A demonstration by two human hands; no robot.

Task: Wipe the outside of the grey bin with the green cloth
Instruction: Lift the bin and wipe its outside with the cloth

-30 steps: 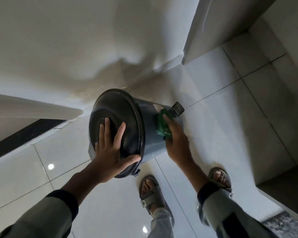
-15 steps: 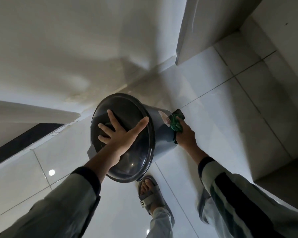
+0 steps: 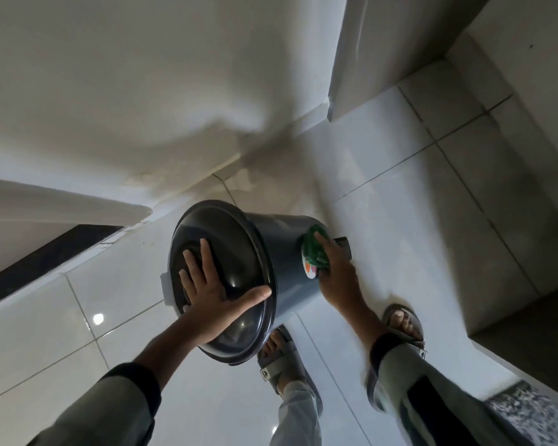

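Bin: we see a round grey bin (image 3: 281,252) of smooth plastic, tilted so its lid faces us and its body slopes away to the right.
Lid: a dark, glossy domed lid (image 3: 239,252) with a raised rim; it catches small light spots.
Sticker: a small white label with orange and green marks (image 3: 310,270) sits on the bin's side, partly under the cloth.
Pedal: a dark pedal (image 3: 343,244) juts out at the bin's base, just beyond our right fingers.
Cloth: the green cloth (image 3: 314,251) is bunched and soft, pressed against the outer wall of the bin.
Left hand: our left hand (image 3: 218,296) lies flat on the lid, fingers spread wide, thumb reaching to the rim; it grips nothing.
Right hand: our right hand (image 3: 337,272) is closed over the cloth and holds it to the bin's right side.
Sleeves: pale grey sleeves with dark cuffs (image 3: 132,384).
Floor: large glossy white tiles (image 3: 400,220) with thin grout lines, reflecting ceiling lights.
Walls: plain off-white wall (image 3: 126,75) at the far side; a pillar corner (image 3: 384,53) at far right.
Feet: grey strapped sandals (image 3: 281,358) near us, below the bin.
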